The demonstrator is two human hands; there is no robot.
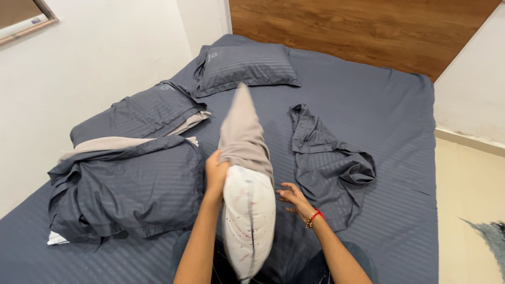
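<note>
A white pillow [249, 221] with small red marks stands on end in front of me, half inside a beige pillowcase [242, 131] that rises to a point above it. My left hand [215, 173] grips the pillowcase's edge at the pillow's left side. Just right of the pillow, my right hand [292, 199] hovers with fingers apart, a red and gold bracelet on its wrist. A crumpled dark grey pillowcase [326, 158] lies on the bed to the right of that hand.
The bed [394, 115] wears a dark grey striped sheet. A covered grey pillow [244, 66] lies at the head, another [142, 113] beside it, and a bundled grey cover [126, 189] at the left. White walls flank the bed; tiled floor [473, 210] lies to the right.
</note>
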